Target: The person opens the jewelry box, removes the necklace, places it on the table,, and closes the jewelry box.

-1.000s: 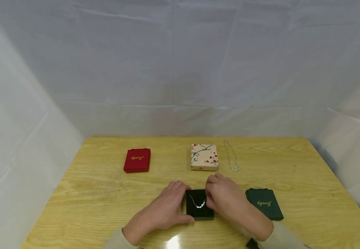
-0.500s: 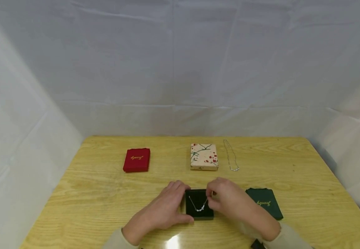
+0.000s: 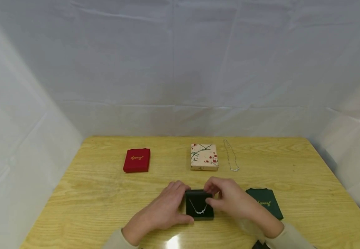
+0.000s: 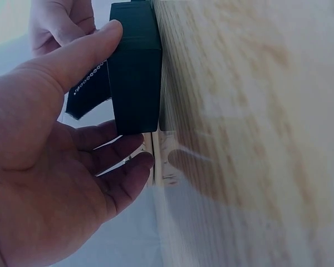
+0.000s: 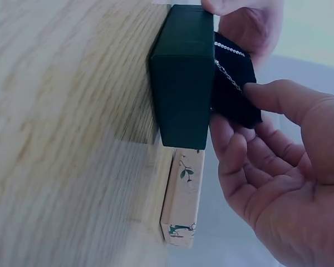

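A dark green jewelry box base (image 3: 199, 218) sits on the table in front of me, also seen edge-on in the left wrist view. My left hand (image 3: 167, 207) grips its left side, thumb at the near side and fingertips at the far corner. A black padded insert (image 5: 236, 97) tilts up out of the box, its far side raised. My right hand (image 3: 229, 199) pinches the insert's right part, thumb on its face and fingers behind. Across the insert lies a silver necklace (image 3: 200, 212) with a row of sparkling stones; its chain ends are tucked out of sight.
The green lid (image 3: 267, 204) with gold lettering lies right of the hands. Behind stand a red jewelry box (image 3: 137, 160), a floral box (image 3: 204, 157) and a second silver necklace (image 3: 234, 169). White cloth (image 3: 173, 69) hangs behind the wooden table (image 3: 95, 193).
The insert has tilted up from the box. My right hand has shifted from fingering the chain to pinching the insert; the pendant sits slightly nearer me. My left hand stays put.
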`<state>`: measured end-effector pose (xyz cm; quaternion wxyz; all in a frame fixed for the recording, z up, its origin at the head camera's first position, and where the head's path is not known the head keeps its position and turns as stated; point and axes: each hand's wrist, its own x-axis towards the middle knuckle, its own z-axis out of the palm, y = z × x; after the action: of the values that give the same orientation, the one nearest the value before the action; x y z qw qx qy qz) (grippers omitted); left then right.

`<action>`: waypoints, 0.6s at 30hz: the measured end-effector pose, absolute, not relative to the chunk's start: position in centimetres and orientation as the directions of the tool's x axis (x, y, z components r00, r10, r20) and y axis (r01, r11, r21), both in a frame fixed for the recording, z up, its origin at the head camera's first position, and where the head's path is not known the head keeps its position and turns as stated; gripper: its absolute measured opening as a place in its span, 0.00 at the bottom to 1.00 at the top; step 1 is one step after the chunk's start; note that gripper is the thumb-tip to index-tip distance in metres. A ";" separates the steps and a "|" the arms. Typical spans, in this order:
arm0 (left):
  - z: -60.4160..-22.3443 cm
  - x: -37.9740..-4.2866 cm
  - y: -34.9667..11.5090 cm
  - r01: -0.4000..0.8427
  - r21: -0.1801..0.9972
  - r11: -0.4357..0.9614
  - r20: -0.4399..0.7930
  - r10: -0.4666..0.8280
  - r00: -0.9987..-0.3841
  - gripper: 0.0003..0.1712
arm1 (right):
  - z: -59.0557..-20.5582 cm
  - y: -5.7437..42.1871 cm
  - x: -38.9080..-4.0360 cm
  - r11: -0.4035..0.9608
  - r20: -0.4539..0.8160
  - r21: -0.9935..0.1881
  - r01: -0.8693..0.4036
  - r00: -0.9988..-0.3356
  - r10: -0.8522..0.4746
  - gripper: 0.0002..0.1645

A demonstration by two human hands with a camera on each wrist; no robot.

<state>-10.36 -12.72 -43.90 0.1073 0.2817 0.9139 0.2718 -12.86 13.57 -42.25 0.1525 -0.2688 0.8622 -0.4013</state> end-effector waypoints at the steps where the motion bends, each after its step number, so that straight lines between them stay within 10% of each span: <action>1: -43.9 -10.4 -12.7 0.456 0.558 0.693 -0.043 0.573 -0.818 0.48 | -42.3 13.6 -12.9 0.523 -0.049 -0.784 -0.333 -0.808 -0.588 0.11; 18: -44.1 -10.4 -12.5 0.469 0.539 0.700 -0.017 0.565 -0.825 0.45 | -41.6 14.2 -13.5 0.435 0.035 -0.839 -0.327 -0.831 -0.556 0.14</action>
<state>-10.39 -12.47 -44.09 0.0907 0.2819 0.9174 0.2658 -13.50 14.19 -41.60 0.1240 -0.2632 0.8380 -0.4616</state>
